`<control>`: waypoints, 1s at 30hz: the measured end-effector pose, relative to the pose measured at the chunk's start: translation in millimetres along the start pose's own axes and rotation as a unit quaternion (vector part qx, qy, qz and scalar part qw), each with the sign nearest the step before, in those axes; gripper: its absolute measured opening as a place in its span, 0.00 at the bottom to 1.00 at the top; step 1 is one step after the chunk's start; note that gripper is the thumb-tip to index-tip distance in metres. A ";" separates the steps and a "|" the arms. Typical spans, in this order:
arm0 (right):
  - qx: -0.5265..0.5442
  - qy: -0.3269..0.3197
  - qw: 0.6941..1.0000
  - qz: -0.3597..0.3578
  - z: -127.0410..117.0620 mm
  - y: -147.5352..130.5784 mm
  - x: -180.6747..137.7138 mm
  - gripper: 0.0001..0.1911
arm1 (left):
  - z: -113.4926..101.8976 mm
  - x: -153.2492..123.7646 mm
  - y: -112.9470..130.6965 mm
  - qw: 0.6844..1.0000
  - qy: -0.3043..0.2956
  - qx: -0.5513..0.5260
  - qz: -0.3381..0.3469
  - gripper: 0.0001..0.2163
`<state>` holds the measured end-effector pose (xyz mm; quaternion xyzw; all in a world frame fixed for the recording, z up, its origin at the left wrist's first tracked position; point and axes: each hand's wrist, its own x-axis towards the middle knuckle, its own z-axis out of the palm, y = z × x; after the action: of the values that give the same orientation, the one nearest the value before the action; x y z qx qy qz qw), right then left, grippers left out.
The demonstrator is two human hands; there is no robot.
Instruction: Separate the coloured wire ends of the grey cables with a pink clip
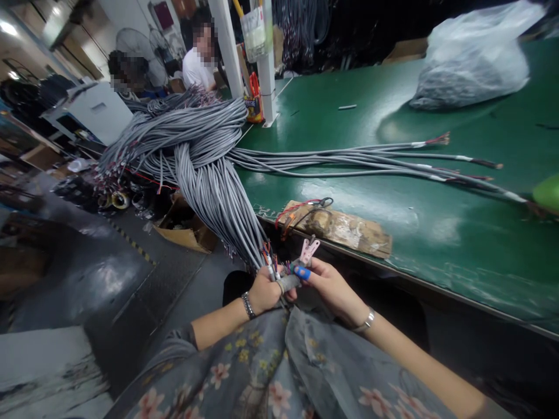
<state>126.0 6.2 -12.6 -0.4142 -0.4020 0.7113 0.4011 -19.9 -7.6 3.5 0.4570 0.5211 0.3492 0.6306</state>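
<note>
My left hand (pixel 264 291) is closed round the end of a grey cable (pixel 286 283), just below a thick bundle of grey cables (pixel 205 169) that hangs off the table edge. My right hand (pixel 329 285) pinches the same cable end from the right. Its thumb has a blue cover (pixel 302 272). A small pink tool (pixel 309 250) sticks up above my right fingers. Coloured wire tips (pixel 271 259) fan out at the cable end between both hands.
A green table (pixel 437 233) runs to the right with several long grey cables (pixel 371 160) laid across it. A worn cardboard pad (pixel 345 228) with red and black wires lies at its edge. A plastic bag (pixel 474 61) sits far right. Two people sit at the back left.
</note>
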 end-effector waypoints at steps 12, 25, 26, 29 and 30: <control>0.039 0.011 0.999 -0.001 7.9 -0.9 -4.0 0.19 | -0.6 -0.2 -2.6 1.000 0.002 0.010 0.002 0.22; 0.019 0.038 0.999 0.000 1.5 6.2 -2.8 0.23 | -1.8 0.5 -11.2 0.999 0.040 -0.028 0.023 0.20; 0.017 0.040 0.999 -0.001 1.5 6.3 -2.9 0.23 | -1.8 0.9 -12.3 0.998 0.046 -0.030 0.021 0.20; 0.014 0.044 0.999 -0.004 1.8 5.9 -2.9 0.24 | -1.9 2.7 -16.3 0.998 0.054 -0.032 0.018 0.20; 0.015 0.043 0.999 -0.005 2.0 5.5 -2.9 0.24 | -1.9 3.3 -17.4 0.998 0.055 -0.033 0.017 0.20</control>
<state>123.9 1.2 -16.1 -0.4361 -0.3754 0.6970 0.4279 -21.6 -10.0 -14.1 0.4251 0.5353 0.4014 0.6096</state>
